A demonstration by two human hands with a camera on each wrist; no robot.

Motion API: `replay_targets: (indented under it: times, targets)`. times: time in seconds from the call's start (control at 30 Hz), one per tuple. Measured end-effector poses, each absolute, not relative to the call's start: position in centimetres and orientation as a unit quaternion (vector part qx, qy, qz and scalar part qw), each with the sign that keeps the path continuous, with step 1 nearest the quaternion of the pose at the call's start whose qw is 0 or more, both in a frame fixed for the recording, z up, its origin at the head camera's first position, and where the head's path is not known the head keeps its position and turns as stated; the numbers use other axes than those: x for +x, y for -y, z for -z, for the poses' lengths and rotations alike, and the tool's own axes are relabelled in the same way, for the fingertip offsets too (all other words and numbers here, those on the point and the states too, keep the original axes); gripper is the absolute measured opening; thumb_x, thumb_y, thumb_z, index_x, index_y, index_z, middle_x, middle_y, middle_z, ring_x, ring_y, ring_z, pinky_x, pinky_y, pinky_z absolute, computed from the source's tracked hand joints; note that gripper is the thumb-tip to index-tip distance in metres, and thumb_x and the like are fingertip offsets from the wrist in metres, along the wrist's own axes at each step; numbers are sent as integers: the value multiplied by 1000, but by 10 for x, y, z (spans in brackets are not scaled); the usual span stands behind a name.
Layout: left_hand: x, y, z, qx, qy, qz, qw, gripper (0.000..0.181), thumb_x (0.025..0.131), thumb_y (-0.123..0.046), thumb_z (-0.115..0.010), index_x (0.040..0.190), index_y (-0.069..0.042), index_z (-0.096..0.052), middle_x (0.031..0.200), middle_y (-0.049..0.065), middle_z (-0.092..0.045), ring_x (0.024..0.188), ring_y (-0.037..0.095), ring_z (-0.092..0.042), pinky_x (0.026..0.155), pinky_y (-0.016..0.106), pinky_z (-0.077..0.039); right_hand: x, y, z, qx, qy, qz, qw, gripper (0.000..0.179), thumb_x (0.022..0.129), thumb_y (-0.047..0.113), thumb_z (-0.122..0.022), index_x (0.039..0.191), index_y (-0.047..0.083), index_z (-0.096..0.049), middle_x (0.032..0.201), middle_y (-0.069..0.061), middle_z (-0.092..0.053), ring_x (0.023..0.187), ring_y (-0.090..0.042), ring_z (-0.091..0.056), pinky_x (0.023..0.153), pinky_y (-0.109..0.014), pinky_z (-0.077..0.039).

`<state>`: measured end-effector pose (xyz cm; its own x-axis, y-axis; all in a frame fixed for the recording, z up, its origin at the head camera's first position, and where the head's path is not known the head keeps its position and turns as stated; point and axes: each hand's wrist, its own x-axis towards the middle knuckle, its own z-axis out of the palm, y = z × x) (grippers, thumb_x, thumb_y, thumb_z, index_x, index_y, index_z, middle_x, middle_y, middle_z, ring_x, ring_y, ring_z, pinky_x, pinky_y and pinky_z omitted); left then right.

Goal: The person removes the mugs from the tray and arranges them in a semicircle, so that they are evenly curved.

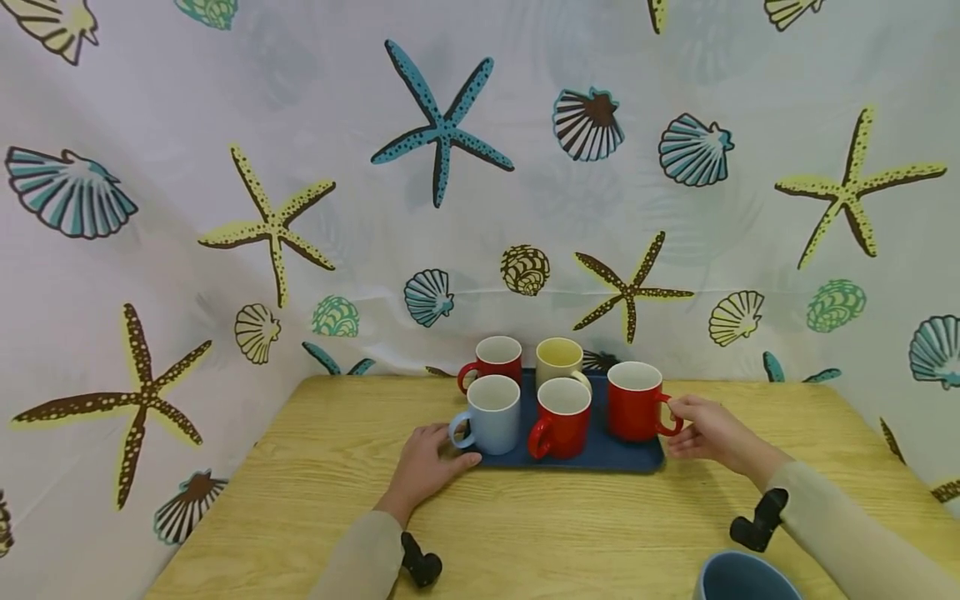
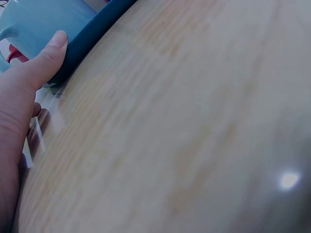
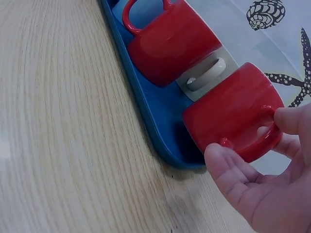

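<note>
A dark blue tray [image 1: 600, 457] bears several mugs. My left hand [image 1: 429, 467] holds the tray's left end, its thumb [image 2: 51, 51] along the front corner rim and its other fingers partly hidden beside the light blue mug [image 1: 497, 421]. At the right end, my right hand [image 1: 708, 433] grips the handle of a red mug [image 1: 632, 408], with thumb and fingers around the handle in the right wrist view. Between these two mugs stands another red mug [image 1: 564, 425], handle to the left. Behind are a third red mug [image 1: 504, 358] and a cream mug [image 1: 557, 360] with a yellow inside.
A blue-grey cup or bowl [image 1: 742, 579] is cut off at the bottom edge, near my right forearm. The wooden table [image 1: 555, 525] extends in front of the tray and to both sides. A white cloth [image 1: 487, 250] with starfish and shells hangs close behind the tray.
</note>
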<state>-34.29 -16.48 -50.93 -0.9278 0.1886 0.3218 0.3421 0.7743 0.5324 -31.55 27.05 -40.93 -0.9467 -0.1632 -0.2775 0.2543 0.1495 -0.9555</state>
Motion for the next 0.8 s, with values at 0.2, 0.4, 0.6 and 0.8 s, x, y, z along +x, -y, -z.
replay_targets:
  times: [0.2,0.4,0.6,0.8]
  targets:
    - [-340,166,510,-138,935,303,119,72,72,-67,-63,116,-11,-65,121,9,-57,117,30,-44,98,50,-32,-308,-288,412,22,-741,653,157,30,100,34,-41,98,4,-44,82,-19,-59,73,-29,-64,73,-41,-54]
    - [-341,168,511,-136,935,304,119,71,72,-67,-63,117,-11,-64,121,8,-58,117,30,-44,99,50,-31,-299,-304,412,19,-747,650,140,31,100,34,-42,101,4,-43,82,-18,-60,75,-30,-64,74,-41,-53]
    - [-345,167,511,-133,937,302,116,74,71,-70,-61,118,-13,-64,122,7,-57,117,28,-44,100,49,-31,-288,-314,408,9,-732,667,140,27,100,32,-42,98,5,-44,79,-16,-60,72,-27,-64,75,-41,-53]
    - [-345,164,509,-133,935,309,117,74,71,-70,-61,119,-14,-64,122,6,-57,118,28,-44,99,50,-31,-278,-322,403,-11,-721,675,155,22,100,29,-43,94,8,-46,79,-14,-61,73,-27,-64,75,-40,-53]
